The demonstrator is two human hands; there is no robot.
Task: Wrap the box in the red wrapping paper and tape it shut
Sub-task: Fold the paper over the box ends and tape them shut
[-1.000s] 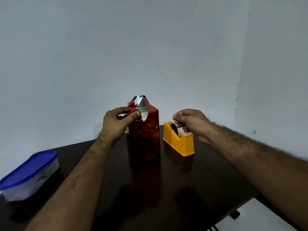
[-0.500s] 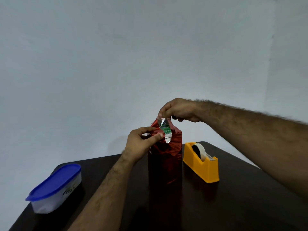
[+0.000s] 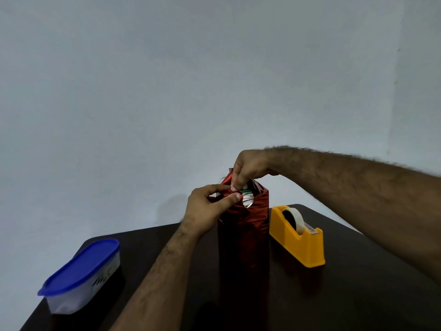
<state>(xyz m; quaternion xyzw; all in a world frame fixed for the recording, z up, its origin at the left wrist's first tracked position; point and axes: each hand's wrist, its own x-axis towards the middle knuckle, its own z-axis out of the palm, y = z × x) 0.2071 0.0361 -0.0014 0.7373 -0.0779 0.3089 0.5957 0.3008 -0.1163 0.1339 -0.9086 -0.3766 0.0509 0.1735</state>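
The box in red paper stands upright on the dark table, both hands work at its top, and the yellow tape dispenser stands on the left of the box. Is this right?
Not quite. The head view shows the yellow tape dispenser on the right of the box, not the left. The rest holds: the box stands upright on the dark table, and the left hand and right hand work at its top.

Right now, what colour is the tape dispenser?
Yellow-orange tape dispenser, holding a whitish roll; clearest in the head view.

Glossy red foil paper [image 3: 245, 225], plastic dispenser [image 3: 298, 242]
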